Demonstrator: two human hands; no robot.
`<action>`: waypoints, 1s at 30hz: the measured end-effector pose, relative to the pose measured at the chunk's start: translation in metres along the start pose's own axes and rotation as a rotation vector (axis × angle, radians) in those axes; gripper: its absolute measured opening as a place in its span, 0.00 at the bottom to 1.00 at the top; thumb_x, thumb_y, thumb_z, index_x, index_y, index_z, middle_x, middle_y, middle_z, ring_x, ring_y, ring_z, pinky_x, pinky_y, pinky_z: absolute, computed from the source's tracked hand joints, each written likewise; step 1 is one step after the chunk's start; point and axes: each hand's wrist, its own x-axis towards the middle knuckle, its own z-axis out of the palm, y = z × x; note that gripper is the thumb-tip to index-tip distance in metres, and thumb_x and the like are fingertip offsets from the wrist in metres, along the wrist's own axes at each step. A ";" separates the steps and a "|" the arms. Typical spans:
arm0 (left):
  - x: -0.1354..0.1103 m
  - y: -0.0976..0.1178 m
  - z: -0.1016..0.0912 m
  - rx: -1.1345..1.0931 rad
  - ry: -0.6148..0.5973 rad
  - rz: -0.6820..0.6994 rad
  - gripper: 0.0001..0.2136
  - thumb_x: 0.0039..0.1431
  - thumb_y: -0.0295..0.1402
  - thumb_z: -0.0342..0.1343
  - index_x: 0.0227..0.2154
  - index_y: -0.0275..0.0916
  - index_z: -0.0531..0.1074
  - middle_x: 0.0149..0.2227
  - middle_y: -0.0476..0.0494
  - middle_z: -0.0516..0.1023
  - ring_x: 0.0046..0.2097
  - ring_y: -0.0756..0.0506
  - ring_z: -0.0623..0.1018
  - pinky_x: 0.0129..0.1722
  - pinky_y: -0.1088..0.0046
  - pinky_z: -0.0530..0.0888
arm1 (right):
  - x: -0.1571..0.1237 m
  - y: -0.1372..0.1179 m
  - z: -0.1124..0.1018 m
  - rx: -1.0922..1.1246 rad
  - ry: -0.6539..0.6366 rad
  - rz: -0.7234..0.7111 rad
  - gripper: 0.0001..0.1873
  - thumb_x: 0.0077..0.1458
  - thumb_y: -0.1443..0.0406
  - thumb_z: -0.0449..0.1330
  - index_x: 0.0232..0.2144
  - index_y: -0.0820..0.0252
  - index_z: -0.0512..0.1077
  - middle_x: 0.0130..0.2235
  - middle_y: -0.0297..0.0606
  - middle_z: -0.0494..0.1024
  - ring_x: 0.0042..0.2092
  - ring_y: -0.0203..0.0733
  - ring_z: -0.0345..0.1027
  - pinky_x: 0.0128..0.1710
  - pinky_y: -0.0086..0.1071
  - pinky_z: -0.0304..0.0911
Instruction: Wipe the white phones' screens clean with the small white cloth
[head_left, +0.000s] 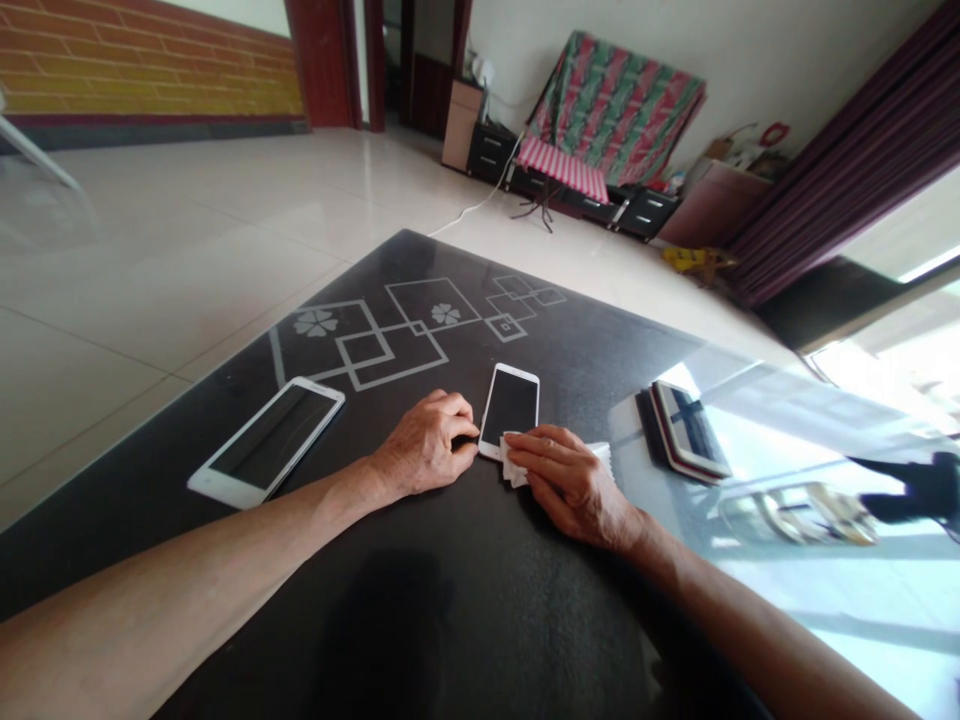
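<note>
A white smartphone (511, 400) with a dark screen lies face up on the black table. At its lower left edge is my left hand (429, 440), fingers curled in and the tips of thumb and forefinger against the phone's side. My right hand (574, 480) presses a white tissue (514, 462) onto the phone's lower end, its fingers together over the tissue. Part of the tissue (602, 455) sticks out behind that hand. The bottom of the screen is hidden under the tissue and fingers.
Left of my hands lies a larger white phone (274, 440). To the right, another phone (686, 425) rests on a dark case or folder. Glassy or metallic items (799, 515) stand farther right in the glare. The table (450, 620) has a corner pointing away from me.
</note>
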 end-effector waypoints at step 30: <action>-0.001 -0.002 0.000 0.007 0.017 0.015 0.06 0.52 0.26 0.57 0.29 0.39 0.79 0.33 0.45 0.75 0.36 0.47 0.72 0.40 0.68 0.71 | -0.006 -0.009 0.005 -0.037 0.086 0.037 0.18 0.59 0.70 0.53 0.50 0.56 0.70 0.52 0.42 0.74 0.51 0.46 0.67 0.50 0.47 0.66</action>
